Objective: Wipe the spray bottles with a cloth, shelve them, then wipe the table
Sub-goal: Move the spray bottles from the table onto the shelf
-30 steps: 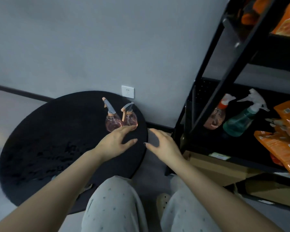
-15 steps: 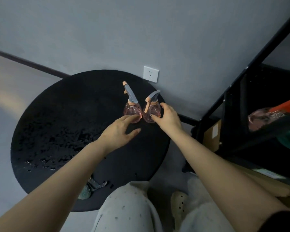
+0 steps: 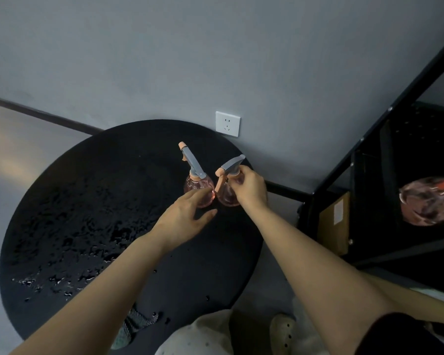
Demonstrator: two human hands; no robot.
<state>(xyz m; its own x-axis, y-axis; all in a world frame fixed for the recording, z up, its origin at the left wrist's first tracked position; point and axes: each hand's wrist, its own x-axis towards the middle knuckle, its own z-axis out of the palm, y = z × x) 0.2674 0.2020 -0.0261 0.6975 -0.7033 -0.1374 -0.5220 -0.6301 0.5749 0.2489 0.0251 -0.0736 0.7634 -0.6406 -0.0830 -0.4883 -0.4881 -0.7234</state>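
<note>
Right hand: the right hand (image 3: pixel 250 187) has its fingers curled round the neck of the right spray bottle (image 3: pixel 227 192), just under the grey trigger head; a firm grasp, by the look of it.
Left hand: the left hand (image 3: pixel 187 219) is spread and relaxed, fingertips at the round body of the left spray bottle (image 3: pixel 200 184); whether they actually touch it I cannot tell. It holds nothing.
Bottles: both pink bottles stand upright side by side, touching or nearly so, at the far edge of the round black table (image 3: pixel 69 208), near the wall socket (image 3: pixel 227 123).
Table: beads and smears of water lie across its left and near parts.
Cloth: a greenish cloth (image 3: pixel 132 326) appears to hang at the near edge of the table, in neither hand.
Shelf: the black shelf (image 3: pixel 369 155) stands to the right, with another pinkish bottle (image 3: pixel 428 201) already lying on it.
Risk: lifting the right bottle may knock its close neighbour over, perhaps off the edge. Wet plastic could also slip from a neck-only grasp.
</note>
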